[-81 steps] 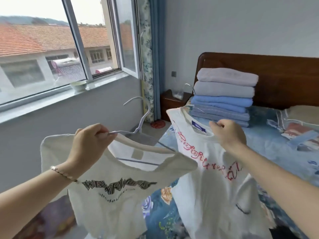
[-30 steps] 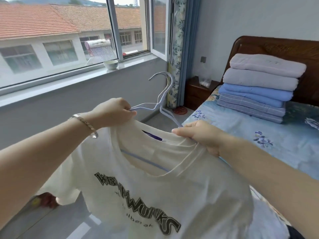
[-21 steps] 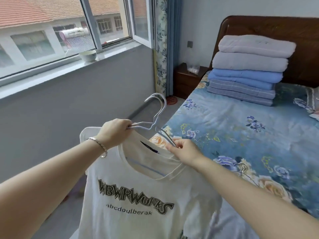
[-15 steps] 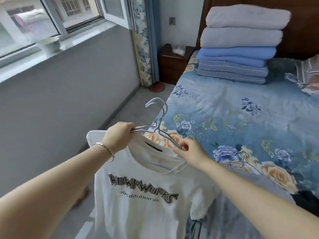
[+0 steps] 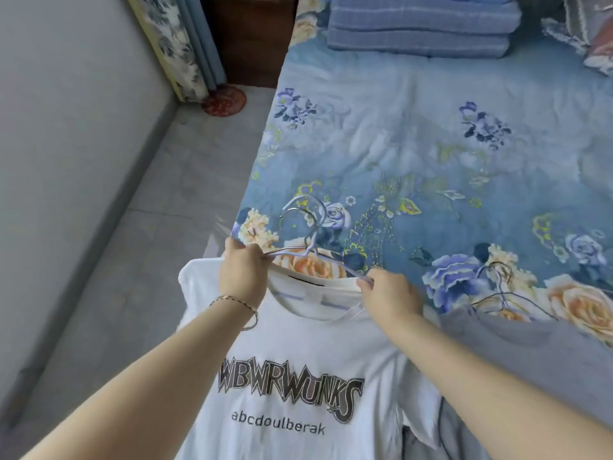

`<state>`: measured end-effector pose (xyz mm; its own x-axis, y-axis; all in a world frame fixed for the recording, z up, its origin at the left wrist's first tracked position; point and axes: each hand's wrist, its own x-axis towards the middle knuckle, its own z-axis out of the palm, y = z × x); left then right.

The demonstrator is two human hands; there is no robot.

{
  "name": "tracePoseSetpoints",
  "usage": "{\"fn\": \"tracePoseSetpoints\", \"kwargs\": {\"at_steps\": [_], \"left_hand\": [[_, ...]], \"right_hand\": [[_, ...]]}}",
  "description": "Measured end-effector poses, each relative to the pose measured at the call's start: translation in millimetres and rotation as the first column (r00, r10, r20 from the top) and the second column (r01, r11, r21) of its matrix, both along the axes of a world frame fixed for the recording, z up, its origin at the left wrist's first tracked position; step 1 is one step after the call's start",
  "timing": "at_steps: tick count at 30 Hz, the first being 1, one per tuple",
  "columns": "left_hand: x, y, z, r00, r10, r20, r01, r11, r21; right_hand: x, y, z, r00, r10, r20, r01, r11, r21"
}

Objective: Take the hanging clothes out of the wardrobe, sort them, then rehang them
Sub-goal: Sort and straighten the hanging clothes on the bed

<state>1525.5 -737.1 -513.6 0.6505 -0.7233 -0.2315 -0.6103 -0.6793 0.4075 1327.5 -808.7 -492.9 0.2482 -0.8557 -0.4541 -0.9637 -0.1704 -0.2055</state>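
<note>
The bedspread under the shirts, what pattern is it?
The bedspread is blue with a floral print of purple and orange flowers, seen in the head view.

T-shirt (image 5: 298, 360): you have white cloth with black spiky lettering and smaller plain black letters below.
Hangers (image 5: 308, 240): pale lilac-blue and silver wire.
Bedspread (image 5: 414, 144): blue, printed with purple, cream and orange flowers.
Grey garment (image 5: 530, 353): plain grey.
Folded blankets (image 5: 421, 24): blue with a faint check.
Curtain (image 5: 179, 44): blue beside a floral panel.
Floor (image 5: 139, 260): grey.
</note>
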Motion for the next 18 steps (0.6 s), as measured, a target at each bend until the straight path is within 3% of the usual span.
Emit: {"fn": "tracePoseSetpoints", "kwargs": {"at_steps": [4,9,15,18], "left_hand": [[9.8,-19.4,-69.8,0.980,-0.031,-0.197,0.054,0.992,0.111],[0.4,-20.3,-108.7,0.941,-0.149,-0.303,0.213,0.958,0.191],[-54.6,-25.5,-93.5,0.925,-0.142,-0.353,0.251,0.926,0.283],[-103.4,-26.1,-71.7,0.874,-0.186,-0.449,0.380,0.837,0.393]], "right_hand": [[-3.4,-21.7,-72.4,0.988,-0.050,0.144,0.025,0.985,0.169],[-20.2,-20.0,-121.5,0.937,-0.270,0.221,0.150,0.884,0.443],[-72.8,2.5,-109.1,0.982,-0.161,0.100,0.083,0.839,0.537],[-114.3,8.6,-79.0,0.998,-0.059,0.036,0.031,0.848,0.529]]}}
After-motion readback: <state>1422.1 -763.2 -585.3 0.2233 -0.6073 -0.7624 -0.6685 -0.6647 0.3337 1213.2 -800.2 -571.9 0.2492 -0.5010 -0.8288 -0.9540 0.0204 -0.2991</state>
